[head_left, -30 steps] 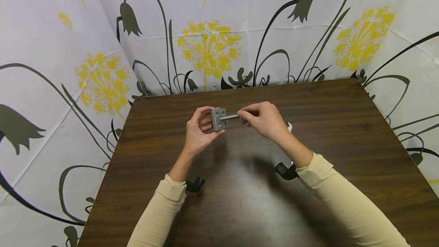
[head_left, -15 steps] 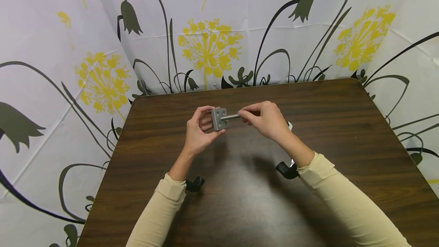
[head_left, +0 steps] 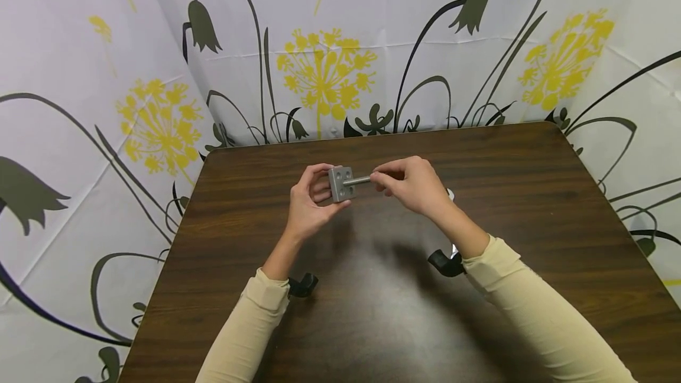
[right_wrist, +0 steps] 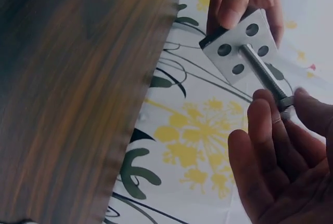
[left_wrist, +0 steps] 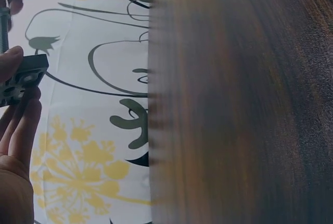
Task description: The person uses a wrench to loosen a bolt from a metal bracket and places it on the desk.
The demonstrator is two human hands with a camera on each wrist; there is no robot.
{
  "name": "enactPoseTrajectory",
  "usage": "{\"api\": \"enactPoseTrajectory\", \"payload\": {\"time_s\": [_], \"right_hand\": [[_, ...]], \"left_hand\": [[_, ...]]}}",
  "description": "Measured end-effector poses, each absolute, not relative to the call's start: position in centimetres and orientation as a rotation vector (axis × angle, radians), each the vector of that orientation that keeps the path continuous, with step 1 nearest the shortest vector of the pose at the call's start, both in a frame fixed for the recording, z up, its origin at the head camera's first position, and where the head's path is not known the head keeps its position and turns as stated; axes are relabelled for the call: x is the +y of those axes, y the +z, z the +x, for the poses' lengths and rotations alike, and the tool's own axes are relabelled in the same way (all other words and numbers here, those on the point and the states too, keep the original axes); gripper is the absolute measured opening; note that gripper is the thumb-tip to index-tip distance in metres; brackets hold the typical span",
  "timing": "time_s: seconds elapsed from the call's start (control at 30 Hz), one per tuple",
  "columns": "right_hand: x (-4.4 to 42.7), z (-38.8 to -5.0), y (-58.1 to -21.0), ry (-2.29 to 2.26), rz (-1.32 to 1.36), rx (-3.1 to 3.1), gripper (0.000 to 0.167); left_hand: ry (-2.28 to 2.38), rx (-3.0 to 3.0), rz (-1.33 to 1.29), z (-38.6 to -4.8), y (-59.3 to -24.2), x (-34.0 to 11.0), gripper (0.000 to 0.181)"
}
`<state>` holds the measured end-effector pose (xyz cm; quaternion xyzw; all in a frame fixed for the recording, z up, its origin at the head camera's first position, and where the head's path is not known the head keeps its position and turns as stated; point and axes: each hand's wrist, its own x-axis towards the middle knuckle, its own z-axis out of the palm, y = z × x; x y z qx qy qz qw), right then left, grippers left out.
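Observation:
My left hand [head_left: 311, 205] holds a square grey metal block [head_left: 340, 184] above the table, fingers behind it and thumb along its lower edge. In the right wrist view the block [right_wrist: 240, 49] shows several round holes near its corners. A threaded bolt [right_wrist: 263, 72] stands out from the middle of the block's face. My right hand [head_left: 409, 185] pinches the bolt's hex head [right_wrist: 286, 102] between thumb and fingers. At the left edge of the left wrist view, the same bolt [left_wrist: 4, 31] and block [left_wrist: 26, 75] are partly cut off. How deep the bolt sits is hidden.
A silver metal tool, perhaps a wrench [head_left: 451, 194], lies on the brown wooden table [head_left: 558, 211], mostly hidden behind my right forearm. Black wrist-camera mounts [head_left: 446, 263] stick out at both cuffs. Flower-printed white cloth [head_left: 340, 10] hangs behind the table.

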<state>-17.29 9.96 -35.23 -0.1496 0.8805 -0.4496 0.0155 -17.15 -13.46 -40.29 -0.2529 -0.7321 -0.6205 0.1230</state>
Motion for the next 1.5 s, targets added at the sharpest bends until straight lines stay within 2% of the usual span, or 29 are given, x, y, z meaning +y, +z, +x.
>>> {"api": "enactPoseTrajectory", "payload": {"time_s": [0.17, 0.4, 0.57, 0.67, 0.9, 1.03, 1.17, 1.37, 1.5], "right_hand": [[10.12, -17.22, -35.23, -1.35, -0.556, 2.855, 0.032], [10.07, -17.27, -35.22, -1.425, -0.378, 2.76, 0.031], [10.06, -17.27, -35.17, -1.435, -0.51, 2.76, 0.021], [10.08, -17.23, -35.21, -1.42, -0.568, 2.822, 0.028], [9.97, -17.32, -35.35, -1.439, -0.411, 2.759, 0.029], [9.94, -17.35, -35.27, -1.451, -0.495, 2.746, 0.022], [9.96, -17.37, -35.29, -1.47, -0.578, 2.788, 0.028], [9.95, -17.27, -35.45, -1.497, -0.414, 2.721, 0.033], [9.91, -17.3, -35.48, -1.495, -0.399, 2.686, 0.024]], "left_hand": [[-1.806, -2.134, -0.739, -17.23, -40.21, -13.42, 0.07], [-1.793, -2.139, -0.73, -17.18, -40.1, -13.38, 0.07], [-1.808, -2.143, -0.729, -17.16, -40.11, -13.42, 0.07], [-1.811, -2.137, -0.73, -17.17, -40.12, -13.5, 0.069], [-1.794, -2.142, -0.727, -17.24, -40.04, -13.57, 0.069], [-1.795, -2.145, -0.73, -17.2, -40.0, -13.58, 0.069], [-1.79, -2.146, -0.727, -17.22, -40.03, -13.65, 0.068], [-1.794, -2.147, -0.728, -17.14, -40.01, -13.64, 0.068], [-1.796, -2.156, -0.724, -17.07, -40.04, -13.57, 0.069]]}}
